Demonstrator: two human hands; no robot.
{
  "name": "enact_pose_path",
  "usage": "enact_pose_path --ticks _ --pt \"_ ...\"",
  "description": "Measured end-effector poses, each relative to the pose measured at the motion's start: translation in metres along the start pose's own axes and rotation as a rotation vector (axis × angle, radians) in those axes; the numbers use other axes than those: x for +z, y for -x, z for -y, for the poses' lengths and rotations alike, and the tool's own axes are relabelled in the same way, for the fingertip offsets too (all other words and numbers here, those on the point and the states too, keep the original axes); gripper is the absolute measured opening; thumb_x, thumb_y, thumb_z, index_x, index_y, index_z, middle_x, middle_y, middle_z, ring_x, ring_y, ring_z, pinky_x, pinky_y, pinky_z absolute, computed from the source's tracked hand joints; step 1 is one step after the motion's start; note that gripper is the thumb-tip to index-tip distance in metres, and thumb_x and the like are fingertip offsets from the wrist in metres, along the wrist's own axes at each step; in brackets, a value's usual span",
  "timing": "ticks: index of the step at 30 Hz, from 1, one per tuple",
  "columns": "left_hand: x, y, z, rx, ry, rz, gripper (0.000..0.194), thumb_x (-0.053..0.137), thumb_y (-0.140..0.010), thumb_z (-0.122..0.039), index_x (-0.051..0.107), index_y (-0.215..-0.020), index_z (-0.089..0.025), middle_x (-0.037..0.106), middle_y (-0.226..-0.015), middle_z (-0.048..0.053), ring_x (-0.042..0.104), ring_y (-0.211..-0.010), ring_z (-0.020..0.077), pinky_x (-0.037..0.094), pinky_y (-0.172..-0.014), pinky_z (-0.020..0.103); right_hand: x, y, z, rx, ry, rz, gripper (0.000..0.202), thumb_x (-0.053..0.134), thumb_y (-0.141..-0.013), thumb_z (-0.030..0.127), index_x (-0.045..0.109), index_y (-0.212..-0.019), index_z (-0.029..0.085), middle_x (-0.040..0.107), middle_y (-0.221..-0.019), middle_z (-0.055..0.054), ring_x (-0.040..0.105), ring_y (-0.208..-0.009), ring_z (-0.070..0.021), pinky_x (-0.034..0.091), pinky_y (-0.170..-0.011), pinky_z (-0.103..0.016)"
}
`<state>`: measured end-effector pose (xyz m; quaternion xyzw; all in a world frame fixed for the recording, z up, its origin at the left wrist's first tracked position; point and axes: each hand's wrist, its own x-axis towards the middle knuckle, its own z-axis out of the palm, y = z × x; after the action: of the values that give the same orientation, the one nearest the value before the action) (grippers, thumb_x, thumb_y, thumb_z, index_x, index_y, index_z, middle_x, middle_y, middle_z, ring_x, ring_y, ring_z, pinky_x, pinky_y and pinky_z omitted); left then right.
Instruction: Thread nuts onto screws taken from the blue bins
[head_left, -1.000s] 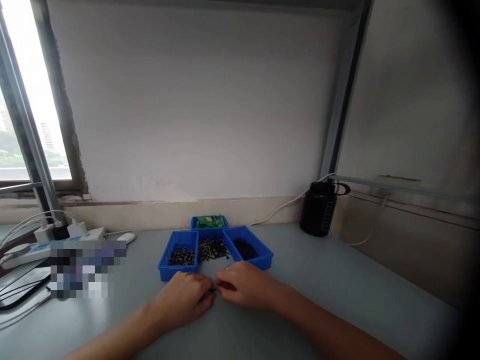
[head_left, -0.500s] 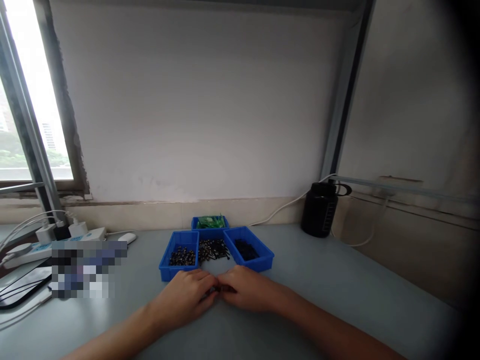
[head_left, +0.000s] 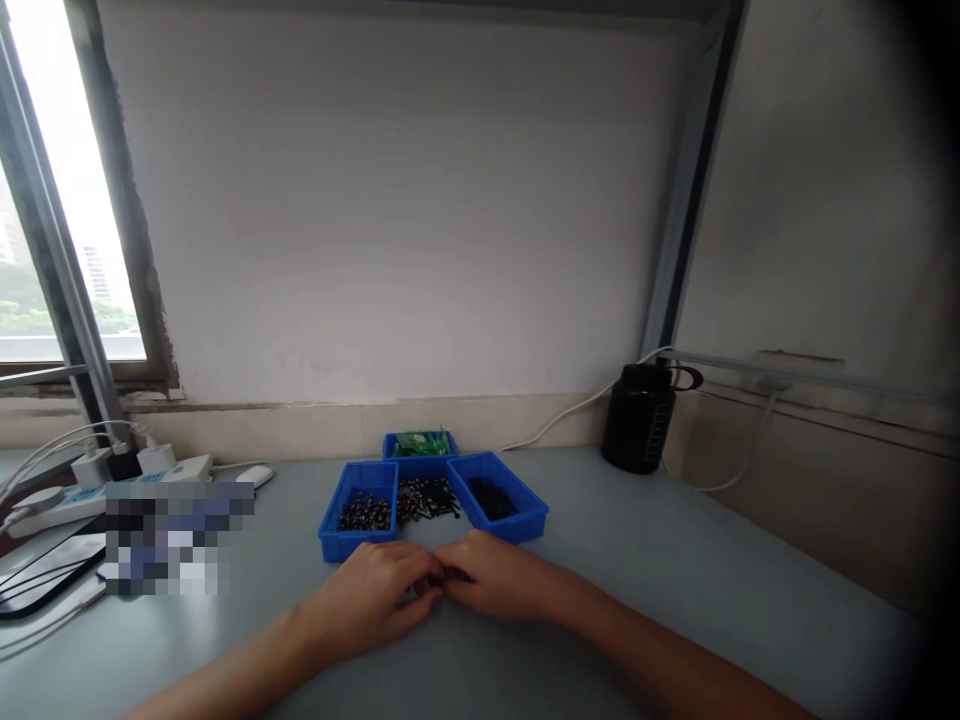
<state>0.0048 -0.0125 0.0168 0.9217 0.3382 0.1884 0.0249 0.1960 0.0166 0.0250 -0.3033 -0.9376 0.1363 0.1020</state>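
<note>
My left hand (head_left: 382, 590) and my right hand (head_left: 487, 575) meet fingertip to fingertip, low over the table just in front of the bins. Both are closed in a pinch around something small and dark, mostly covered by the fingers; its kind cannot be made out. Beyond my left hand is a blue bin (head_left: 341, 546) of small brass-and-black metal parts (head_left: 365, 512). Past my right hand stands another blue bin (head_left: 529, 524), angled, with small black pieces (head_left: 491, 498) inside. Between these bins lies a loose pile of dark screws (head_left: 431, 497).
A third blue bin (head_left: 420, 466) with green packets (head_left: 421, 443) stands behind the pile. A black jug (head_left: 637, 420) is at the back right by a white cable. A power strip (head_left: 184, 470), a white mouse (head_left: 257, 476) and a phone (head_left: 52, 575) lie to the left.
My left fingers have shifted slightly to the right and closer to the right fingertips. The bins and the other things have stayed put.
</note>
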Motion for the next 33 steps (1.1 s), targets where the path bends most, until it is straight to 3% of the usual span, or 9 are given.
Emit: enact_pose_path --ticks 6,11,22,33 --pt "-0.001 -0.001 0.003 -0.049 -0.096 -0.014 0.006 0.048 -0.084 -0.021 0.053 -0.081 -0.019 0.061 -0.078 -0.001 0.057 -0.07 0.0152 0.04 -0.062 0.024 0.001 0.001 -0.004 -0.024 0.066 -0.048 0.018 0.046 -0.084 0.021 0.064 -0.084 0.017 0.066 -0.076 -0.003 0.058 -0.068 -0.0149 0.038 -0.06 -0.022" --pt "0.001 -0.001 0.007 -0.106 -0.219 0.084 0.012 0.046 -0.085 -0.024 0.053 -0.077 -0.019 0.062 -0.074 0.0 0.059 -0.067 0.0172 0.041 -0.059 0.024 0.0 0.001 -0.008 -0.014 0.154 -0.083 0.017 0.047 -0.084 0.023 0.063 -0.079 0.017 0.064 -0.073 -0.002 0.057 -0.07 -0.0154 0.036 -0.06 -0.023" --pt "0.005 -0.001 0.007 -0.088 -0.186 0.115 0.013 0.046 -0.084 -0.021 0.056 -0.076 -0.018 0.063 -0.076 0.001 0.06 -0.068 0.0173 0.043 -0.059 0.024 -0.001 0.001 0.004 -0.111 0.218 -0.093 0.016 0.048 -0.083 0.022 0.059 -0.074 0.016 0.062 -0.07 -0.001 0.055 -0.065 -0.0138 0.032 -0.057 -0.022" --pt "0.006 0.001 0.005 -0.038 -0.214 0.092 0.017 0.044 -0.087 -0.025 0.057 -0.078 -0.019 0.064 -0.075 0.002 0.061 -0.069 0.018 0.044 -0.06 0.025 -0.003 0.003 -0.003 -0.001 0.309 -0.021 0.017 0.049 -0.082 0.026 0.063 -0.079 0.018 0.067 -0.075 -0.003 0.06 -0.07 -0.0186 0.034 -0.055 -0.025"
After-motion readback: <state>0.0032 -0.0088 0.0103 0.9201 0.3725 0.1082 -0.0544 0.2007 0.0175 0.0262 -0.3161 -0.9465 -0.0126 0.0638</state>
